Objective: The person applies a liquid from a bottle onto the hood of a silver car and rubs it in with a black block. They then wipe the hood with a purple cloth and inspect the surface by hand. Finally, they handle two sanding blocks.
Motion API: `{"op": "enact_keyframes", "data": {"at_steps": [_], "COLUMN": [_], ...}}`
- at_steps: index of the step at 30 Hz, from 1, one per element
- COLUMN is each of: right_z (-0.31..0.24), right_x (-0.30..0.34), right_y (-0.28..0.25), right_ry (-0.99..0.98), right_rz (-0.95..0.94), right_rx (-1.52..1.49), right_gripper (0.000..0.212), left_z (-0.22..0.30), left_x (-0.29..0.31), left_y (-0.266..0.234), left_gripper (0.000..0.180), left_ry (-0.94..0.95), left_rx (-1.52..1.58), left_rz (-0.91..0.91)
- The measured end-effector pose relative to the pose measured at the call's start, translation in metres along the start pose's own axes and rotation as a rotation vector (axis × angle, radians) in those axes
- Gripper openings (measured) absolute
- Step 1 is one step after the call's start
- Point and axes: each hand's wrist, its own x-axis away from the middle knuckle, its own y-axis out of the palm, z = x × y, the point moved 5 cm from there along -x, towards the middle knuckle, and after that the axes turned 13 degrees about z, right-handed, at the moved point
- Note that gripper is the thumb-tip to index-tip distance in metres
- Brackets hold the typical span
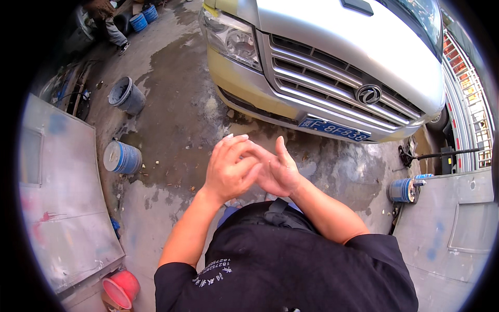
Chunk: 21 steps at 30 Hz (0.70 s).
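Both my hands are raised in front of my body and touch each other. My left hand [224,169] lies with its slightly bent fingers against the fingers and palm of my right hand [280,169], its thumb angled toward that palm. The right hand is turned palm up, its thumb standing apart and its fingers partly hidden behind the left. No tool or object shows in either hand. Beyond them stands a silver van [332,47], its bumper [244,91] coated yellowish at the near left corner.
A dark bucket [128,96] and a blue lidded pail [123,157] stand to the left. Grey panels [67,192] flank both sides, with a red bucket [122,289] at lower left. Another blue pail [401,190] is at right. The concrete floor has wet patches. A person [113,28] stands far left.
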Motion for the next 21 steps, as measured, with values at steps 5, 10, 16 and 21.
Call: {"op": "enact_keyframes", "data": {"at_steps": [5, 10, 16, 21], "right_z": [-0.001, 0.000, 0.009, 0.013], "right_x": [-0.003, -0.003, 0.000, -0.003], "right_y": [-0.006, -0.008, -0.002, -0.003], "right_ry": [-0.002, 0.001, 0.023, 0.029], "right_rz": [0.007, 0.020, -0.023, -0.074], "right_rx": [-0.040, -0.092, 0.066, 0.138], "right_gripper": [0.093, 0.088, 0.091, 0.095], "left_z": [-0.005, 0.007, -0.001, -0.005], "left_x": [0.001, -0.001, 0.001, 0.004], "left_y": [0.004, 0.018, 0.019, 0.014], "left_gripper": [0.026, 0.024, 0.013, 0.008], "left_ry": [-0.262, -0.056, -0.024, -0.262], "left_rx": [0.139, 0.118, 0.126, 0.201], "left_rz": [0.109, 0.002, -0.068, 0.055]}}
